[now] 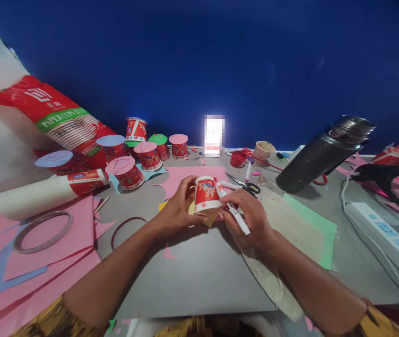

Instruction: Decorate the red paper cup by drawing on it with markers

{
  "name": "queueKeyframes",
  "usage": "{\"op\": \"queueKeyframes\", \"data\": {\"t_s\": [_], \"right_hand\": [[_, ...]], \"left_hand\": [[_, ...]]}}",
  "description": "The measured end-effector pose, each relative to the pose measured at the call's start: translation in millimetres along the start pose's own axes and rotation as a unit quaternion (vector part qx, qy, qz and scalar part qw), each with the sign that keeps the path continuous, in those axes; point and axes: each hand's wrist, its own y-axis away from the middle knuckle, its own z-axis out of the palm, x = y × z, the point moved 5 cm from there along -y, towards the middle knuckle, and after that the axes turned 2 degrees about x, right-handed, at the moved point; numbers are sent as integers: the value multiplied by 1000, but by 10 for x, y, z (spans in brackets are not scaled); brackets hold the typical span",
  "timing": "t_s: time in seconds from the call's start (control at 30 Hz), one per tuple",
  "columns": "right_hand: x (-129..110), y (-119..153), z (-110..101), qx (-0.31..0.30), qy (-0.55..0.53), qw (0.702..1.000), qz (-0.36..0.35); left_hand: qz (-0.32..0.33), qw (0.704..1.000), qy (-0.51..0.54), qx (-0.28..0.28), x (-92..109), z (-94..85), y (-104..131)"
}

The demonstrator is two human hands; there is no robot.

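Observation:
A red and white paper cup [206, 195] is in my left hand [176, 206], whose thumb and fingers wrap round its left side. My right hand [250, 213] grips a white marker [238, 219] close to the cup's right side; the marker's upper end lies against the cup. Whether its tip touches the printed wall cannot be made out. Behind the hands, pink paper [195, 175] lies flat, and a bit of yellow paper [210, 219] shows under the cup. Black-handled scissors [250, 186] rest just beyond my right hand.
Several paper-topped red cups [149, 157] stand at the back left, near a stack of cups [45, 194] and a tape ring [43, 231]. On the right are a dark flask [320, 157], green paper [322, 229], a power strip [390, 234] and a black glue gun [381, 175].

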Motion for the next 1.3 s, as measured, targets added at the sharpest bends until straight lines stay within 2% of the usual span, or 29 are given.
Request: {"op": "queueKeyframes", "data": {"t_s": [0.2,0.33,0.43,0.6,0.7,0.8,1.3], "right_hand": [[-15,33,13,-9,36,998,-47],[-52,45,40,-27,36,997,-69],[-70,14,-4,-11,3,999,-51],[-110,-84,-212,56,-51,997,-16],[-117,-116,-266,69,-71,995,14],[-129,-117,-240,61,-61,996,22],[-124,-80,-144,37,-35,998,-33]], "left_hand": [[-10,1000,15,5,-10,-16,47],[-8,1000,-12,-4,-2,-18,20],[5,999,-43,-3,45,-27,6],[28,995,-89,32,95,-54,20],[38,992,-114,37,108,-51,30],[38,991,-127,35,116,-49,23],[60,987,-146,27,45,-66,-27]]}}
